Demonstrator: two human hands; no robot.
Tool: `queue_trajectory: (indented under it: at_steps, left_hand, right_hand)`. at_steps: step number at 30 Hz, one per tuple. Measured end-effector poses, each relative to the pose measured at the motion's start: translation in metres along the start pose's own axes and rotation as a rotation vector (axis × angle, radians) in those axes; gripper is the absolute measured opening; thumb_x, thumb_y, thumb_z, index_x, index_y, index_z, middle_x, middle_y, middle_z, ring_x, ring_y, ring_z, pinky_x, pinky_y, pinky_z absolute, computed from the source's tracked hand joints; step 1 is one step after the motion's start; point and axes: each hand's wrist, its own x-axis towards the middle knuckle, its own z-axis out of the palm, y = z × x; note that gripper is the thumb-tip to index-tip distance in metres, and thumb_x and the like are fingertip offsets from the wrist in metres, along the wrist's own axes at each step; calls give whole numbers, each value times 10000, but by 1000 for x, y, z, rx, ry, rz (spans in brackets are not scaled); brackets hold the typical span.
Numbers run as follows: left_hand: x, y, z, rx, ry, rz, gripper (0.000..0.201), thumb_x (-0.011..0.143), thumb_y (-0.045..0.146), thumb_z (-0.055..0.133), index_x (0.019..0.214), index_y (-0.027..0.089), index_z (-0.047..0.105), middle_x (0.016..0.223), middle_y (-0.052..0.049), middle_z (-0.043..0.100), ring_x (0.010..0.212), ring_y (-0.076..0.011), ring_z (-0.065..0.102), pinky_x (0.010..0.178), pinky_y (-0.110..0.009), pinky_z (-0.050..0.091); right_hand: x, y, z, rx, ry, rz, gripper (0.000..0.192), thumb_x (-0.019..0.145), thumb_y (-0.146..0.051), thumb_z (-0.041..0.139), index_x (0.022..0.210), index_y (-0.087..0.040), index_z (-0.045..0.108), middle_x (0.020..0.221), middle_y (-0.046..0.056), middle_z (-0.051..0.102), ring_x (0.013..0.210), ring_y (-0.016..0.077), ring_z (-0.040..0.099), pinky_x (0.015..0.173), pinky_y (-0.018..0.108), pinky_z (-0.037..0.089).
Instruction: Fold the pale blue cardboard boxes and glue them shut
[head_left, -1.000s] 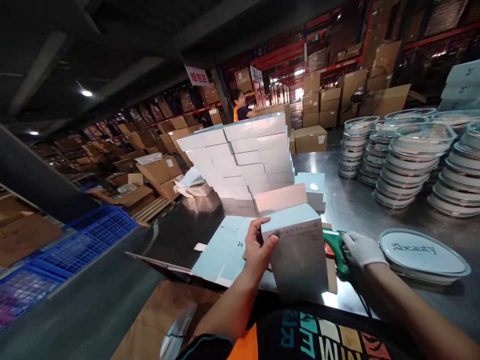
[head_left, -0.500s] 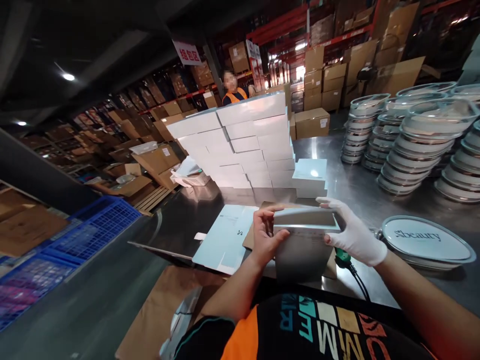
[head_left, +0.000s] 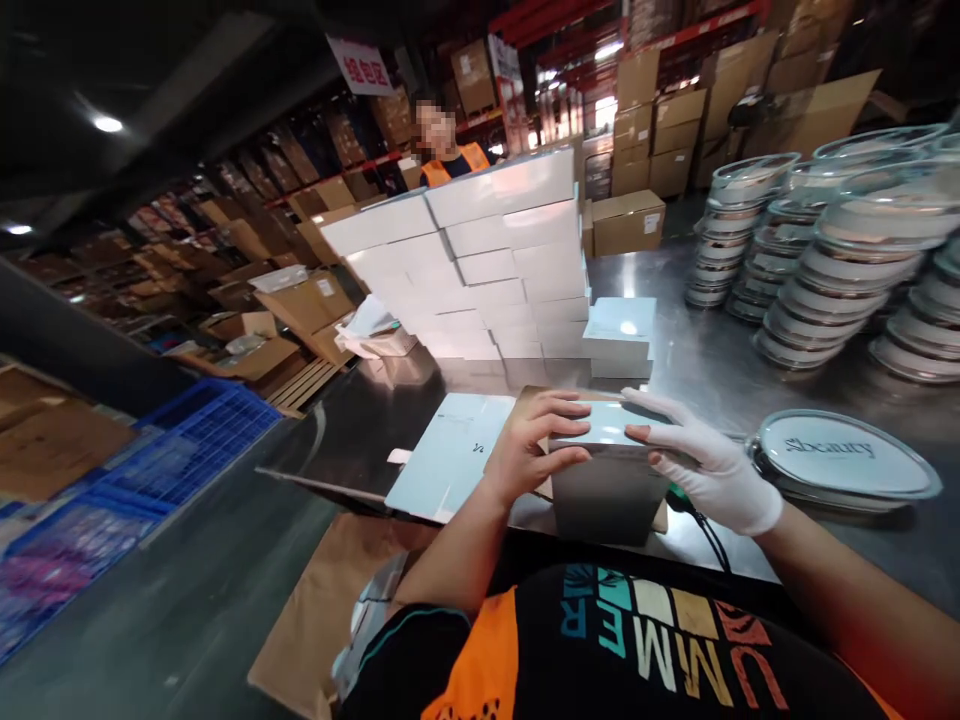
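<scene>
A white box stands upright at the near edge of the table, its lid lying flat on top. My bare left hand holds its left upper edge, fingers over the lid and thumb at the front. On the right side my right hand, in a white glove with some bare fingertips, grips the same box. Its fingers lie across the lid, and its thumb is at the front edge. Left of the box lies a flat pale-blue cardboard sheet. Brown cardboard behind the box is partly hidden by my left hand.
A wall of stacked white boxes rises behind, beside a short stack. Several piles of oval clear-lidded cases stand right; one labelled case lies nearer. A black cable is by my right hand. A co-worker stands beyond.
The box's raised top flap has come down flat. My fingers have moved from its upper rim onto the lid. The view has shifted slightly, and the co-worker appears further left.
</scene>
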Motion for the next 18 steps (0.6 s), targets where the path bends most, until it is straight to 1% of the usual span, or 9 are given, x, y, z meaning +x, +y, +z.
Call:
queue_trajectory:
  at_steps: [4, 6, 7, 9, 10, 12, 14, 16, 18]
  left_hand:
    - [37, 38, -13, 256, -455, -69, 453, 856, 506, 909, 1172, 235, 730, 1470, -182, 720, 1442, -385, 611, 1182, -579, 505]
    - [48, 54, -19, 363, -552, -108, 475, 896, 425, 888, 1298, 252, 703, 1438, -158, 732, 1329, -351, 680, 1136, -536, 534]
    - [50, 57, -23, 392, -535, -129, 488, 911, 396, 874, 1344, 263, 693, 1396, -142, 748, 1282, -338, 699, 1118, -521, 541]
    - [46, 52, -34, 392, -297, -172, 530, 897, 404, 879, 1375, 274, 692, 1332, -119, 758, 1227, -321, 712, 1093, -491, 553]
    - [41, 44, -40, 360, -85, -191, 553, 884, 424, 885, 1379, 274, 690, 1330, -109, 749, 1218, -307, 711, 1086, -469, 559]
    - [29, 20, -48, 244, 482, -200, 626, 862, 464, 887, 1414, 288, 649, 1367, -81, 717, 1223, -270, 701, 1084, -427, 560]
    - [14, -6, -46, 33, 902, -251, 728, 828, 488, 893, 1463, 337, 569, 1427, -53, 684, 1260, -250, 687, 1072, -414, 566]
    - [-2, -28, -33, -222, 1040, -439, 810, 750, 524, 921, 1446, 371, 536, 1418, -42, 689, 1236, -253, 698, 986, -401, 600]
    - [-19, -42, -11, -411, 1009, -701, 870, 633, 579, 960, 1372, 343, 568, 1311, -53, 727, 1128, -254, 723, 873, -366, 616]
  right_hand:
    - [-3, -8, 13, -124, -39, -65, 828, 1116, -421, 587, 1791, -420, 108, 1841, 111, 271, 1670, 307, 358, 1270, 564, 476]
    - [-4, -5, 9, -121, -58, -36, 930, 1109, -548, 548, 1797, -356, -47, 1851, 137, 233, 1666, 324, 361, 1257, 558, 487]
    - [-7, 0, 2, -133, -40, 16, 930, 1102, -610, 512, 1807, -306, -12, 1836, 153, 271, 1651, 340, 387, 1263, 560, 478]
    - [-21, 13, -18, -259, 25, 210, 869, 1078, -673, 471, 1781, -209, 255, 1764, 190, 414, 1611, 393, 433, 1289, 592, 427]
    - [-33, 20, -30, -382, 63, 343, 817, 1059, -668, 496, 1702, -169, 426, 1711, 217, 481, 1590, 435, 442, 1292, 630, 396]
    - [-63, 35, -52, -666, 111, 620, 655, 983, -608, 616, 1436, -138, 667, 1596, 270, 576, 1527, 519, 456, 1254, 727, 347]
    - [-97, 47, -68, -818, 157, 798, 433, 906, -504, 691, 1168, -162, 737, 1464, 293, 652, 1439, 557, 489, 1191, 799, 312]
    - [-123, 57, -81, -739, 281, 773, 196, 893, -403, 666, 917, -212, 707, 1294, 274, 726, 1338, 545, 557, 1167, 792, 315]
    - [-135, 63, -96, -645, 368, 706, 184, 895, -387, 650, 776, -247, 643, 1105, 241, 756, 1244, 535, 614, 1155, 772, 345]
